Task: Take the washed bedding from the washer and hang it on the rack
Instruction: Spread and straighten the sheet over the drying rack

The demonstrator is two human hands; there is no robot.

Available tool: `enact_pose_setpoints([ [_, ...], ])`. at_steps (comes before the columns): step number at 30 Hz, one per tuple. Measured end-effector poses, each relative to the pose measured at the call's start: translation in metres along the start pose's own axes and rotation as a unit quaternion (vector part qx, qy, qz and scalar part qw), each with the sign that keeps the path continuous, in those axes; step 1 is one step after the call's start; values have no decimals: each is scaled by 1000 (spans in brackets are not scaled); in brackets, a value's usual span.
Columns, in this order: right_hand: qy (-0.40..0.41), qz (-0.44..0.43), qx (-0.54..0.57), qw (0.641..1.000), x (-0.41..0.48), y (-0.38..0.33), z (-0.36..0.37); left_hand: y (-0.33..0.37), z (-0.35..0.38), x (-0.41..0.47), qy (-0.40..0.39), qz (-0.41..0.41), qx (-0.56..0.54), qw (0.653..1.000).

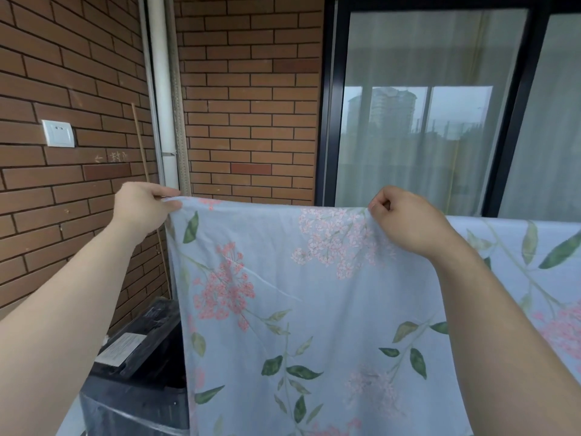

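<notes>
Seems well along. Out of the washer (138,372) already and up at chest height, with the bedding (283,294) spread wide and hanging down as a flat curtain. Pinching its top left corner with the left hand (144,202), thumb and fingers (169,193) pressed together on the hem. Gripping the top edge farther along with the right hand (405,215), knuckles curled tight on a small gather of cloth. Cannot tell whether already laid over the rack: no bar in view under the edge, hidden if there at all. To the right, beyond the right forearm, another stretch of the same print (534,262) lying level, likely draped over something. Probably left to do: settling the edge, letting go, smoothing out the creases.

Thin woven cotton by the look, pale blue, printed with pink flower clusters and green leaves. Limp, faintly creased near the middle, drawn fairly straight along the top between the two grips. Below left, dark glossy plastic on the boxy washer, with a pale label on its tilted lid. Behind, a rough brown brick wall (245,105), a smooth round white pipe (163,89) down the corner, a white plastic wall switch (58,133), and a black-framed glass door (424,121) with sheer curtain behind
</notes>
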State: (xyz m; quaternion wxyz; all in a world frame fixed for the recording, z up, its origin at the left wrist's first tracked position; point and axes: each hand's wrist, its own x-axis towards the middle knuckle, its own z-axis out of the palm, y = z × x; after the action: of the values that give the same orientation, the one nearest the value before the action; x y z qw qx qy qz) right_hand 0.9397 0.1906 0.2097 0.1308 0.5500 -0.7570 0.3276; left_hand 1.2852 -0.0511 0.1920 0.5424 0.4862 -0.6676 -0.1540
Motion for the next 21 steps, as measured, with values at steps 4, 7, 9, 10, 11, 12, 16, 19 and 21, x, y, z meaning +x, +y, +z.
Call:
enact_pose_setpoints([
  [4,-3,5,14,1000,-2,-1,-2,5,-9,-2,-26,104,130,986],
  [7,-3,6,19,1000,-2,-1,-3,4,-12,-1,-22,129,157,979],
  [9,-1,8,22,1000,-1,-1,-3,2,-12,0,-12,124,156,980],
  [10,-1,9,24,1000,-1,-2,-3,2,-10,0,-8,119,155,981],
  [11,0,11,28,1000,-1,-3,-3,2,-9,0,-5,112,155,982],
  [12,2,13,31,999,-2,-3,-3,3,-8,-1,-2,105,154,982],
  [16,22,14,34,999,-3,-4,-2,3,-3,2,27,99,129,986],
  [19,35,17,48,998,-1,-6,0,6,3,3,50,70,78,993],
  [21,44,17,66,997,-1,-7,2,9,8,3,63,39,37,997],
])
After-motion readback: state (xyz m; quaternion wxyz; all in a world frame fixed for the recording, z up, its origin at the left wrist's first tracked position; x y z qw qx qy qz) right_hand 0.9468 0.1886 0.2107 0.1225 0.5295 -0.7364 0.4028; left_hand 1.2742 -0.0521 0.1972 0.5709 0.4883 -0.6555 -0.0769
